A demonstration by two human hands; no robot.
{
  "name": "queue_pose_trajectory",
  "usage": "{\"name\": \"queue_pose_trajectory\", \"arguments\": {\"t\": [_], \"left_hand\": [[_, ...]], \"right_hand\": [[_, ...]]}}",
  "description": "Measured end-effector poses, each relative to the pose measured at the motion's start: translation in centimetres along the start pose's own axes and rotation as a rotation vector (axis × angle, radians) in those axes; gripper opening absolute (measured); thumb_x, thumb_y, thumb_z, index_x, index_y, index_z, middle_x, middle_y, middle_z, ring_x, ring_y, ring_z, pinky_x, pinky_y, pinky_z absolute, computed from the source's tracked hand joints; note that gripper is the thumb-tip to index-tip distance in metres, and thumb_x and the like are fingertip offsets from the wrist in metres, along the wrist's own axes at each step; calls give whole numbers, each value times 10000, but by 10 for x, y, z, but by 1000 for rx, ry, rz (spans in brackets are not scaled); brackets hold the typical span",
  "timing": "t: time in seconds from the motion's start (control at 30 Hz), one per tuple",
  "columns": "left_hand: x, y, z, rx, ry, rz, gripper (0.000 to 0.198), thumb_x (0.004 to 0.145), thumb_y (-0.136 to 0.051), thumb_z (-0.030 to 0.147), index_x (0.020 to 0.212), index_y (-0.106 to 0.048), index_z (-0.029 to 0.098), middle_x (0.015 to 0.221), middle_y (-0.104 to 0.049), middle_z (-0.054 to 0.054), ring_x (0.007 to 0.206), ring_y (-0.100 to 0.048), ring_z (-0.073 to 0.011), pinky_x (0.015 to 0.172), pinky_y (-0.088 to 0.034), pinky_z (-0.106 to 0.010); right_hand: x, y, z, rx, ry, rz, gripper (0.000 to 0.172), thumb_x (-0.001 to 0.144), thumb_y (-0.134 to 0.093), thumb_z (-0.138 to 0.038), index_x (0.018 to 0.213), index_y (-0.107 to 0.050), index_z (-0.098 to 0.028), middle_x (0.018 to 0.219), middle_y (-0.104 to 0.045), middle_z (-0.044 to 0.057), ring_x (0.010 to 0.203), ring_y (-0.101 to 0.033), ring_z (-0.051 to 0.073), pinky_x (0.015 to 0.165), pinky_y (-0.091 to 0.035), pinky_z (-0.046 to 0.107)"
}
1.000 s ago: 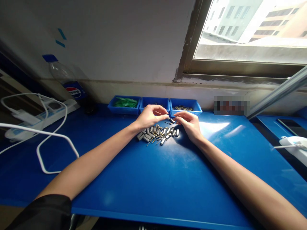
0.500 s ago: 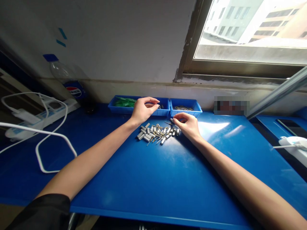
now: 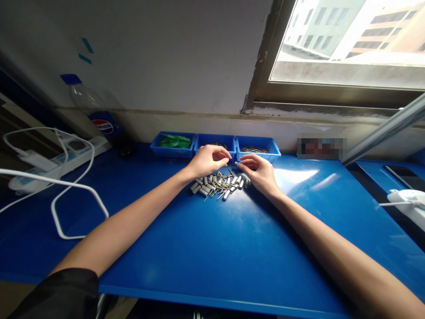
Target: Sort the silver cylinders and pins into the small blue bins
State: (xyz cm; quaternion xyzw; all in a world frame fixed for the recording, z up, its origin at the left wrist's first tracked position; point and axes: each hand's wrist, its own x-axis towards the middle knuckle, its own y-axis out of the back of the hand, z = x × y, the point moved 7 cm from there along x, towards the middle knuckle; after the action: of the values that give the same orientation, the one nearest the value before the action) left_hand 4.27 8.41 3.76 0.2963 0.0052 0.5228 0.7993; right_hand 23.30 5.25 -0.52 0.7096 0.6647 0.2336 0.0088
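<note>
My left hand (image 3: 210, 160) hovers over the back left of a pile of small metal parts, thumb and fingertips slightly apart, with nothing visible between them. My right hand (image 3: 259, 170) pinches a small metal cylinder (image 3: 237, 163) between thumb and fingers, at the pile's back right. Only the pale end of that cylinder shows. A narrow gap separates the two hands' fingertips. Below them lie short silver metal cylinders (image 3: 203, 192) and thin brass-coloured pins (image 3: 219, 181), heaped loosely on the blue table (image 3: 199, 248).
Behind the pile stand three blue bins: one with green pieces (image 3: 175, 141), a middle bin (image 3: 198, 141) with dark parts, and one with thin pins (image 3: 254, 149). A bottle (image 3: 106, 126), power strip (image 3: 96, 146) and white cable (image 3: 55, 212) are left. A phone (image 3: 405, 175) lies right.
My left hand has moved right and down from the middle bin toward my right hand. My right hand has stayed nearly in place, and the cylinder's pale end now shows at its fingertips.
</note>
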Motion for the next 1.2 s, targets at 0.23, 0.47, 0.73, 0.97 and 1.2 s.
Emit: {"name": "queue_pose_trajectory", "arguments": {"t": [0.23,0.47,0.73,0.97,1.2], "left_hand": [[-4,-11,6,-103,-10,-116,360,798,-803,305,1127,-765,164,989,-817,-90,903,-797,-236,843,-645,-342],[-7,-21,8,-194,23,-174,241,827,-807,360,967,-765,168,920,-817,-84,886,-797,-236,817,-637,-337],[-1,-3,6,-216,80,0,265,800,-836,355,939,-779,137,835,-807,-91,759,-792,-227,737,-647,-331],[4,35,-10,-168,52,331,269,800,-833,339,914,-744,112,814,-790,-109,732,-796,-216,693,-648,-280],[2,27,4,33,-7,248,162,878,-708,285,886,-763,133,819,-796,-78,708,-785,-198,667,-622,-258]], "right_hand": [[-1,-5,-5,334,-103,-114,469,760,-862,-567,1047,-666,-252,799,-778,7,688,-730,198,678,-586,338],[-1,-7,-8,364,-91,-160,490,728,-873,-619,920,-608,-255,750,-746,-11,685,-704,191,690,-568,334],[-2,-5,-9,272,-65,-136,385,821,-798,-595,936,-673,-249,871,-780,30,779,-724,213,759,-585,364],[-2,-11,-13,-137,114,-146,227,842,-796,-463,927,-765,-255,965,-802,44,915,-713,259,821,-534,408],[-2,-13,-9,-251,114,-168,93,835,-775,-350,859,-795,-263,911,-817,17,874,-708,247,821,-514,404]]}}
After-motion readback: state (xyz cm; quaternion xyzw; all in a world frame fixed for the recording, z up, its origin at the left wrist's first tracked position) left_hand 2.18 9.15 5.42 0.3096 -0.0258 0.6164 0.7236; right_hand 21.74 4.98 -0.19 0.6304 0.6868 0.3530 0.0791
